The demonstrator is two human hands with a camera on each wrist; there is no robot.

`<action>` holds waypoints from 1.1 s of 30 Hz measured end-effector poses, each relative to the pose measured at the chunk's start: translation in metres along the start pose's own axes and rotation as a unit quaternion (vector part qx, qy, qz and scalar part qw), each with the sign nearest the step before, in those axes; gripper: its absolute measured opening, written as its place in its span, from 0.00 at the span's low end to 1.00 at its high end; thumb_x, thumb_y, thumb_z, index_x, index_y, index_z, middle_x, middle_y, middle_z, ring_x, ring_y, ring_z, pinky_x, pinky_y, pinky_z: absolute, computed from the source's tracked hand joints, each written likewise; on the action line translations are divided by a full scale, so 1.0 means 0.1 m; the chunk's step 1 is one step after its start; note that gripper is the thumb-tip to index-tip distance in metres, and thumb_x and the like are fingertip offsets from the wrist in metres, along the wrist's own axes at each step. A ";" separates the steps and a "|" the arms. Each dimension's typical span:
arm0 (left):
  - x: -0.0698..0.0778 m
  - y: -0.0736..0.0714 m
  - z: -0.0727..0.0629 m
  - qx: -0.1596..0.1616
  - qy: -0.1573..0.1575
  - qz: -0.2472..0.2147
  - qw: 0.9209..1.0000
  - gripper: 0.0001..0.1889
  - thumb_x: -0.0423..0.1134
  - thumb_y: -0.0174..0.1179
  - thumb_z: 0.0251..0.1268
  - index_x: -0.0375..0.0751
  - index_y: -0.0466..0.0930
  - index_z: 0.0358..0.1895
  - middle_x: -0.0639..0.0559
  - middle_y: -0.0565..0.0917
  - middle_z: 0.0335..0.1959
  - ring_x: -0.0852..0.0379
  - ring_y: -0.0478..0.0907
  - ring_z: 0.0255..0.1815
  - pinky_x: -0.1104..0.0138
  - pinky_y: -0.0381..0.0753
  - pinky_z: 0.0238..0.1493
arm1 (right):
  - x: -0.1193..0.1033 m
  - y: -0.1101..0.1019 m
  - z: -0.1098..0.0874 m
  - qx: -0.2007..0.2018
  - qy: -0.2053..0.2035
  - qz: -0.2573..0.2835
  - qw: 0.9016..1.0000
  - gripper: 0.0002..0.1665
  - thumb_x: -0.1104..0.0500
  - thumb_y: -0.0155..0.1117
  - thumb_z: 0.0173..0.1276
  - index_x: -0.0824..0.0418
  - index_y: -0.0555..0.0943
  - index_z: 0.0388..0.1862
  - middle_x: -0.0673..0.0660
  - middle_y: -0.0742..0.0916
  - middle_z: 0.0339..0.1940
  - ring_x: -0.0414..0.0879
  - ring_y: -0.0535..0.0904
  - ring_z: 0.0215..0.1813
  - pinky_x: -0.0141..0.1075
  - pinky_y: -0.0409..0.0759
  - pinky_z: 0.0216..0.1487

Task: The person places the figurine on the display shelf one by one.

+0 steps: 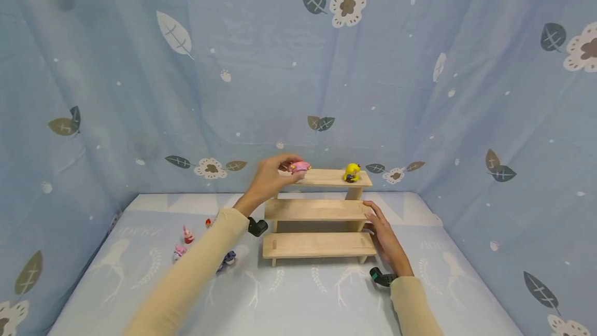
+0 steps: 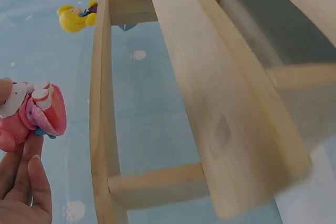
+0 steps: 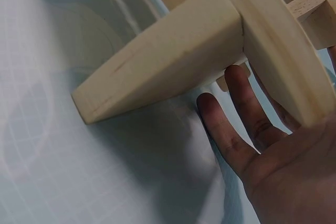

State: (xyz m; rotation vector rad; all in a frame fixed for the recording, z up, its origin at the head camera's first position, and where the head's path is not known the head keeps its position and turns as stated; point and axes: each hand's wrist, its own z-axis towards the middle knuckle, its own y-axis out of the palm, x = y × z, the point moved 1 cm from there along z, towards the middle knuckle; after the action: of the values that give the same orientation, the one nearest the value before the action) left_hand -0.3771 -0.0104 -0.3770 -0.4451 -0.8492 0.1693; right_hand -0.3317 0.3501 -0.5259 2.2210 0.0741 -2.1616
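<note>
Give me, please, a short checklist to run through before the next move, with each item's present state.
1. Pink figurine gripped in left hand: ok.
2. Right hand touching the wooden stand: ok.
3. Yellow-haired figurine on the top shelf, apart from the pink one: ok.
4. Pink figurine resting on the shelf: not ok; a gap shows in the left wrist view.
5. Count of other figurines on the table: cannot tell; the left sleeve may hide some.
</note>
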 end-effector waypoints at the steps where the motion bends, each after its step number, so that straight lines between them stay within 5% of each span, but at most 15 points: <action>1: 0.00 0.03 0.02 0.000 0.003 0.000 1.000 0.19 0.41 0.75 0.63 0.44 0.86 0.56 0.54 0.88 0.44 0.55 0.82 0.42 0.58 0.83 0.47 | 0.00 0.00 0.00 -0.001 -0.001 0.003 1.000 0.30 0.45 0.50 0.84 0.46 0.59 0.79 0.60 0.59 0.79 0.59 0.70 0.62 0.49 0.70 0.63; 23: 0.00 0.66 0.28 -0.012 -0.025 -0.032 0.999 0.20 0.38 0.71 0.68 0.42 0.83 0.61 0.49 0.86 0.50 0.54 0.82 0.47 0.64 0.85 0.48 | 0.04 0.04 0.03 0.011 -0.007 0.010 1.000 0.29 0.44 0.53 0.82 0.44 0.62 0.78 0.59 0.63 0.77 0.60 0.70 0.62 0.49 0.70 0.62; 33: 0.00 0.76 0.30 -0.015 -0.031 -0.032 0.999 0.21 0.37 0.72 0.65 0.46 0.84 0.61 0.50 0.86 0.48 0.55 0.85 0.39 0.64 0.86 0.43 | 0.05 -0.01 0.02 0.011 -0.005 0.013 1.000 0.31 0.43 0.54 0.81 0.44 0.62 0.78 0.60 0.61 0.78 0.63 0.68 0.64 0.51 0.69 0.64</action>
State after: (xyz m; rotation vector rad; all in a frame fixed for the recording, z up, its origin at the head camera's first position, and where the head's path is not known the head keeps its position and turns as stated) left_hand -0.3975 0.0670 -0.3935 -0.4426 -0.9262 0.1117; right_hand -0.3339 0.3509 -0.5310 2.2109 0.0192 -2.1696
